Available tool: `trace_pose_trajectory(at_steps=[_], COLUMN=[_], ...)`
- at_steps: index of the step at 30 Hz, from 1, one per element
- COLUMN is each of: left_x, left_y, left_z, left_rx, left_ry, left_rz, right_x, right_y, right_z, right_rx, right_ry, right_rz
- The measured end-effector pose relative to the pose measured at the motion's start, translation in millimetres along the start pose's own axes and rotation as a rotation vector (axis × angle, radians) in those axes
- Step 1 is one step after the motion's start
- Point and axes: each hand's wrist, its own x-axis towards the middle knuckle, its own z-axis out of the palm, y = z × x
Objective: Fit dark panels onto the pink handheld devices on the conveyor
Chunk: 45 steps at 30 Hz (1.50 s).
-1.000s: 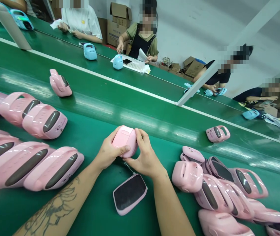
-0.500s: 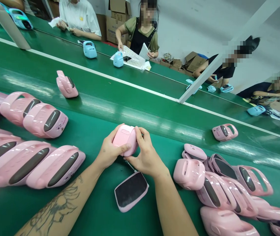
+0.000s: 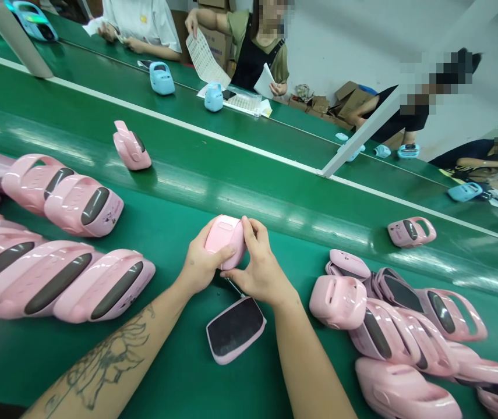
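Both hands hold a small rounded pink plastic housing above the green bench. My left hand wraps its left side, with the thumb across the near face. At the right edge, my right hand grips with thumb and fingertips; part of the housing is hidden behind these fingers. Just below lies a pink-framed panel with a dark face, flat on the bench. A thin cable runs from the panel up toward the housing; its upper end is hidden by my right hand.
Pink handled housings stand in rows at left, and more pink housings are piled at right. Two single pink units sit on the green belt. Across a white rail, several people work beside blue units.
My hands keep their grip on the housing, which shifts only slightly in view. The pink units on the belt have moved right. Across the belt, a person has lifted a white sheet.
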Motion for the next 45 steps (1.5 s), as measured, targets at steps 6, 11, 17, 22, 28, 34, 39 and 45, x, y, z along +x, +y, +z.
trace_pose_trajectory(at_steps=[6, 11, 17, 22, 28, 34, 39, 45], left_x=[3.7, 4.8, 1.8, -0.6, 8.1, 7.2, 1.3, -4.4], left_y=[-0.1, 1.9, -2.8, -3.2, 12.4, 12.8, 14.2, 9.9], left_z=[-3.5, -4.1, -1.6, -0.5, -15.0, -11.8, -6.5, -6.2], left_rx=[-0.247, -0.317, -0.363, -0.35, -0.123, 0.054, 0.18, 0.158], left_ry=[-0.165, -0.193, -0.079, -0.127, -0.239, -0.022, 0.048, 0.082], left_rz=[-0.102, -0.133, -0.257, -0.144, -0.049, -0.106, -0.057, 0.027], right_x=[-0.1, 0.0, 1.6, 1.3, 1.7, 0.0, -2.1, -2.8], right_y=[1.8, 8.7, 6.9, 1.7, 9.5, 2.9, -0.8, -7.7], right_z=[-1.9, -2.3, 3.5, 6.8, -1.1, -1.4, 1.7, 1.9], right_rx=[0.016, 0.054, 0.026, 0.024, 0.071, 0.007, -0.032, -0.052], right_ry=[-0.01, -0.06, 0.007, 0.003, -0.037, -0.094, -0.093, -0.101], right_rz=[0.046, 0.057, 0.049, 0.062, 0.016, -0.121, -0.113, -0.123])
